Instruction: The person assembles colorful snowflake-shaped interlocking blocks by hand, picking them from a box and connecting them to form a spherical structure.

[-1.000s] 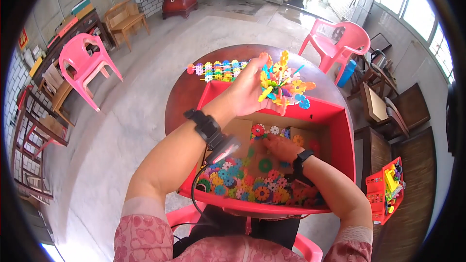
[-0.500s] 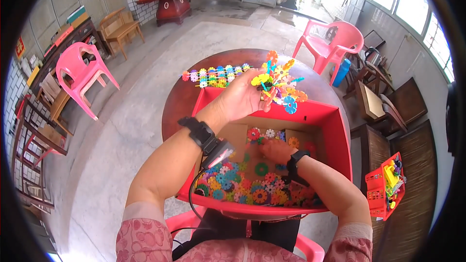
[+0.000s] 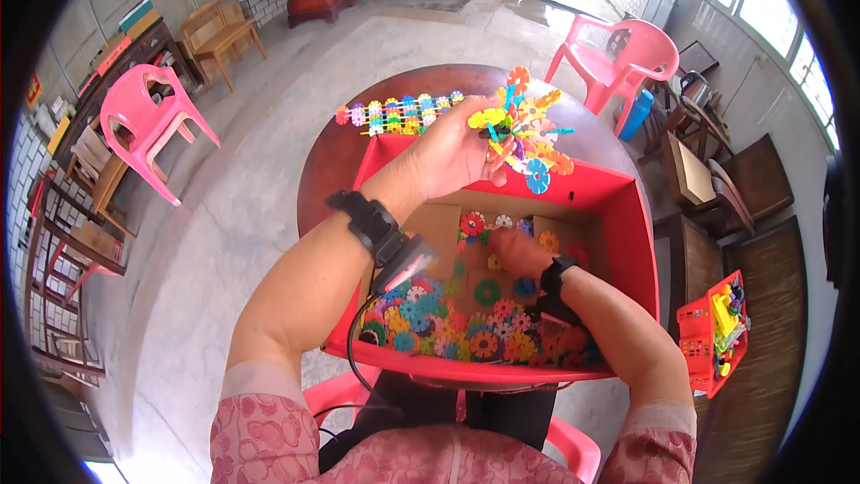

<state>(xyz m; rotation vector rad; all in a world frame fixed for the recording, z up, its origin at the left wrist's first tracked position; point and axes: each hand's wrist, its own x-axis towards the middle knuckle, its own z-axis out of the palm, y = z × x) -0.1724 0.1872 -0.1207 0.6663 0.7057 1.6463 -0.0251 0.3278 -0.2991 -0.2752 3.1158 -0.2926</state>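
Above the far side of a red box (image 3: 630, 224), my left hand (image 3: 455, 151) is closed on a cluster of interlocking plastic flower discs (image 3: 540, 133). Its discs are yellow, orange, pink, blue and red, fanning out to the right of the fingers. Down inside the box, my right hand (image 3: 521, 254) is curled among loose discs near the far inner wall. Its fingertips are hidden, so what they hold cannot be made out. Many loose flower discs (image 3: 448, 323) cover the near part of the box bottom. Cardboard shows between them.
A joined lattice of flower discs (image 3: 403, 116) lies on the round dark table (image 3: 327, 184) behind the box. Pink plastic chairs (image 3: 143, 130) (image 3: 618, 58) stand to the left and far right. A red basket of toys (image 3: 708, 341) sits at the right.
The view has tilted slightly, so the box and table sit higher. My right hand has shifted a little to the right inside the box. My left hand still holds the disc cluster.
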